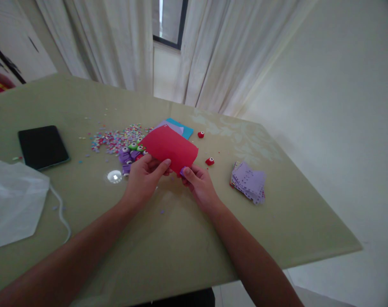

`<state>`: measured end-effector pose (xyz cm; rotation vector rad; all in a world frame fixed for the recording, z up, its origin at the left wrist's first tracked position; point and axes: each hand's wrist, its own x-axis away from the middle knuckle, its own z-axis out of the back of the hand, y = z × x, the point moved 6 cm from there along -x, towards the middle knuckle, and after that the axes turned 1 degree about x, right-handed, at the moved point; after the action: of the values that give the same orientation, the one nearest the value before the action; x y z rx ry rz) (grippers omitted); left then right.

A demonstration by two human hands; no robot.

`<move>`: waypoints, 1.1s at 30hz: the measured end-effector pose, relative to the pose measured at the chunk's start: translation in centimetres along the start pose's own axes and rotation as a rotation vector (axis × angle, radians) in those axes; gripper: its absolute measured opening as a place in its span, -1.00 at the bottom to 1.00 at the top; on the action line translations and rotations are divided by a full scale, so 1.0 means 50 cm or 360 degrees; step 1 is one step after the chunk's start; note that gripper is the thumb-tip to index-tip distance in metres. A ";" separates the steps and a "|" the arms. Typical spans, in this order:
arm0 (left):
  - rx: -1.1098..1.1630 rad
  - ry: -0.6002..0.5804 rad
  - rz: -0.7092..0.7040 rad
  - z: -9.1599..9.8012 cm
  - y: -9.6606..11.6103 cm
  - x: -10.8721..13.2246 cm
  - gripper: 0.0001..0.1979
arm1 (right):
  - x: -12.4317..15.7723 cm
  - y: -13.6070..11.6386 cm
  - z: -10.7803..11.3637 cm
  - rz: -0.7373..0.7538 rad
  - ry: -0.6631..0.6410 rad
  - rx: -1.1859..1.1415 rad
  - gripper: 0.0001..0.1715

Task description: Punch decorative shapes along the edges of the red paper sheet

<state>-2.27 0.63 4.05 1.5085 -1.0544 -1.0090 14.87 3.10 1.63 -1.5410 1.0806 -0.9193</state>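
A sheet of red paper point(170, 147) is held up over the table, tilted. My left hand point(141, 177) is closed on its near left edge, thumb on top. In my right hand point(200, 183) is a small purple craft punch point(182, 171), with the thumb on it, at the sheet's near right corner. Whether the paper sits inside its slot cannot be made out. Just beyond my left hand lies a cluster of purple, green and red punches with eye shapes point(126, 157), partly hidden by the hand and the sheet.
Colourful paper confetti point(117, 140) is scattered behind the punches. Blue paper point(186, 131) lies beyond the red sheet. Two red punches point(209, 161) sit to the right, near a stack of hole-punched lilac paper point(249, 181). At left are a dark tablet point(43, 147) and a white corded item point(14, 202).
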 end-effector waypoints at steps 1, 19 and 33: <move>-0.0001 0.0000 0.0000 0.000 0.000 0.000 -0.63 | 0.000 0.001 0.000 0.0001 -0.0001 0.0008 -0.39; 0.0003 0.0002 -0.0002 -0.002 -0.003 -0.001 -0.60 | -0.002 0.005 0.003 -0.0002 0.0035 0.0052 -0.39; 0.0022 -0.0023 0.0008 -0.005 -0.005 0.000 -0.61 | -0.003 0.001 0.004 0.0025 0.0077 0.0077 -0.42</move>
<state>-1.99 0.73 3.82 1.5113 -1.0770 -1.0124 15.01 3.28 1.54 -1.4758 1.0956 -0.9692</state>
